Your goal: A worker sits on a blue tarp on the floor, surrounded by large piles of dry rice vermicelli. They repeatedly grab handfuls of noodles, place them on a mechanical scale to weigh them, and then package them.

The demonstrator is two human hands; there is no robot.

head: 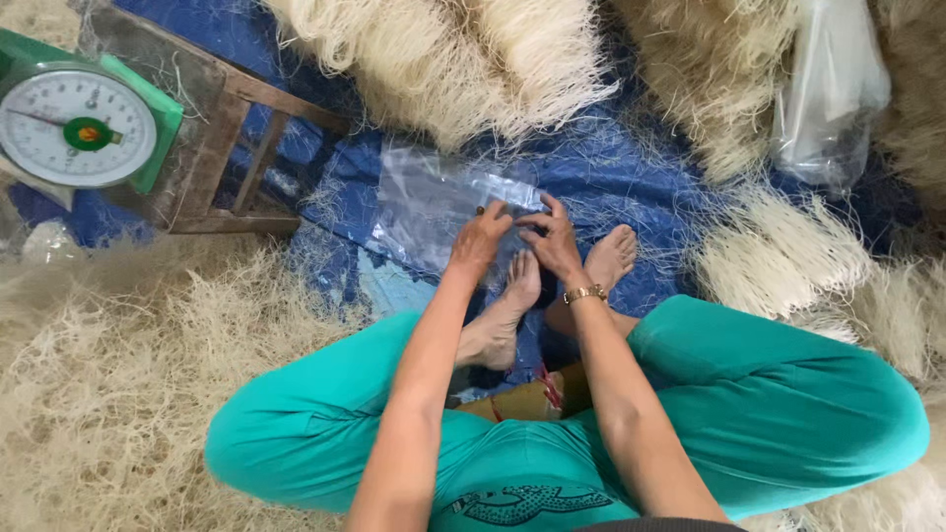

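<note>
Head view shows us both our hands meeting at the near edge of a clear plastic bag (434, 212) that lies flat on the blue tarp (631, 167) just ahead of our bare feet (552, 286). Our left hand (480, 241) has its fingertips curled down and pinching the bag's edge, and our right hand (552, 239), with a gold bracelet (584, 294) at the wrist, pinches the same edge just beside it, the fingers bent and close together; the two hands almost touch. We sit cross-legged in teal trousers (769, 394), knees wide apart, with a small cardboard box (522, 399) tucked between our legs behind the feet. Heaps of pale dried noodles (128, 394) ring us on every side: a large tangled mass at our left knee, a hanging bundle directly beyond the bag, and more bundles to the right near our right knee. A wooden stool (232, 148) stands on the tarp up to the left, well apart from the bag, and a green dial scale (84, 123) sits on it. At the upper right, a bunch of clear plastic bags (828, 89) rests against the noodle heaps. Stray noodle strands litter the tarp around the bag, though nothing lies between our hands and it.
</note>
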